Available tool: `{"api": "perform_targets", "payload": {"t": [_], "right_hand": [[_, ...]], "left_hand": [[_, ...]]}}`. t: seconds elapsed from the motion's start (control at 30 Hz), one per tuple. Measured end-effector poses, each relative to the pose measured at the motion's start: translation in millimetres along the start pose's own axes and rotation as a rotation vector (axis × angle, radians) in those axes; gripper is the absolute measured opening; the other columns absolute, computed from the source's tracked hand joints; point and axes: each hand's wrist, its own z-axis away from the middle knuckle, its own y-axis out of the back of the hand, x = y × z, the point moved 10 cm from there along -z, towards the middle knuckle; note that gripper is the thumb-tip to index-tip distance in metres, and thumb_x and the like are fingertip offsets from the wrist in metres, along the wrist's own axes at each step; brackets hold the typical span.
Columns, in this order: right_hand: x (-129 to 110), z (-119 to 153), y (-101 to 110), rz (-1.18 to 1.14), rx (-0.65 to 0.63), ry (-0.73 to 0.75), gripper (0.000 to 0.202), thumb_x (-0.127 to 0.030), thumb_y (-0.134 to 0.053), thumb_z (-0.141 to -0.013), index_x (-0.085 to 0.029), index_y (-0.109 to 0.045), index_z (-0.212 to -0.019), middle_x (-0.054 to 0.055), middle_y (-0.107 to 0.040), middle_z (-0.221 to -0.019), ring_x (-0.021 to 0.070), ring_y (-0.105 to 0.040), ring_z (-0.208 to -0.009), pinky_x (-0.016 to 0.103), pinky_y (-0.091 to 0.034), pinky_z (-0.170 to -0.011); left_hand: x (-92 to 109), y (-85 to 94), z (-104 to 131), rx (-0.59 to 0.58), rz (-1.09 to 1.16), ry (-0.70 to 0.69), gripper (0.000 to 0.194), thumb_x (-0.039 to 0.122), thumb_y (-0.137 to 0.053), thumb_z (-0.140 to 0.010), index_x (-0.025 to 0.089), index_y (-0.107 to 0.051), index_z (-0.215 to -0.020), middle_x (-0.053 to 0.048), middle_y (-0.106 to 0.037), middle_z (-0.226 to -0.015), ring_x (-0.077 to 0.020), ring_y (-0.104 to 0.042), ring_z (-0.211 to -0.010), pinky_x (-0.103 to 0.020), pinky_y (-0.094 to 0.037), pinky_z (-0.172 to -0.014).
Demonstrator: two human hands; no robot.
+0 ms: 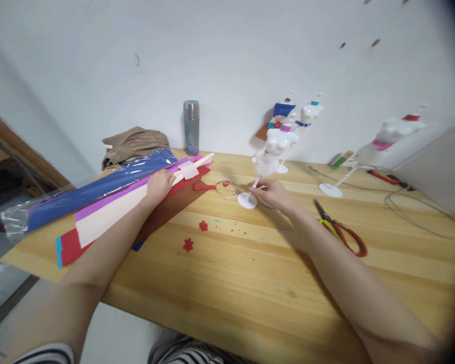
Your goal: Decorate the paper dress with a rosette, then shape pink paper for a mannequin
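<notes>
My left hand [160,183] lies flat on the stack of paper sheets [109,210], fingers spread and pressing the pale pink sheet down near its far end, close to a small white slip [189,170]. My right hand [270,193] reaches to the white doll stand [267,159], fingertips pinched together on its thin stem just above the round base [247,200]. The stand is upright near the middle of the table [227,273], with a clear ring [226,188] and a red handle just to its left. I judge I am between cutting and dressing: one hand holds the paper in place, the other steadies the figure. The next move seems to call for a light grip on the stem, since the figure is top-heavy on a small base and would tip easily. The paper overhangs the table's left edge, so pressing further out could slide it off. Two red flowers [188,244] and scraps lie in front of me, scissors [343,231] just right of my forearm, a cable [420,212] beyond them. More stands [379,146] crowd the wall, a bottle [191,126] and a cloth [133,143] at the back left. The near middle of the table gives the most room.
</notes>
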Motion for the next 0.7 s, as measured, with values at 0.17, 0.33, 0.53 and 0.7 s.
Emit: {"api": "perform_targets", "payload": {"t": [0.17, 0.33, 0.53, 0.7], "right_hand": [[-3.3, -1.0, 7.4, 0.124, -0.12, 0.022, 0.032, -0.052, -0.069, -0.076, -0.021, -0.078, -0.079, 0.007, -0.079, -0.082, 0.0255, -0.068, -0.074, 0.04, -0.053, -0.071], [-10.2, 9.2, 16.0, 0.304, -0.252, 0.016, 0.032, -0.053, -0.07, -0.077, -0.024, -0.074, -0.064, 0.007, -0.073, -0.068, 0.0225, -0.06, -0.062, 0.038, -0.046, -0.063], [-32.3, 26.1, 26.4, 0.452, -0.318, 0.086, 0.032, -0.05, -0.062, -0.085, -0.025, -0.073, -0.07, 0.009, -0.073, -0.071, 0.0223, -0.059, -0.062, 0.037, -0.042, -0.061], [-40.5, 39.0, 17.9, 0.449, -0.428, 0.154, 0.029, -0.051, -0.06, -0.084, -0.028, -0.075, -0.074, 0.007, -0.073, -0.073, 0.0252, -0.061, -0.067, 0.041, -0.047, -0.067]], "left_hand": [[-8.3, 23.0, -5.8, -0.017, 0.009, 0.053, 0.041, 0.037, -0.043, -0.1, 0.02, -0.071, -0.076, -0.009, -0.076, -0.086, -0.0228, -0.064, -0.082, -0.03, -0.042, -0.075], [-19.1, 41.2, -8.4, -0.002, 0.016, 0.097, 0.038, 0.036, -0.044, -0.097, 0.019, -0.069, -0.074, -0.006, -0.071, -0.078, -0.0207, -0.06, -0.076, -0.029, -0.04, -0.071], [-33.6, 64.9, -10.1, 0.051, -0.05, 0.167, 0.04, 0.033, -0.041, -0.098, 0.015, -0.075, -0.084, -0.012, -0.074, -0.087, -0.0254, -0.064, -0.085, -0.032, -0.043, -0.077], [-38.4, 54.9, -10.4, -0.018, -0.114, 0.198, 0.038, 0.03, -0.045, -0.097, 0.013, -0.078, -0.09, -0.018, -0.078, -0.101, -0.0306, -0.069, -0.098, -0.035, -0.048, -0.086]]}}
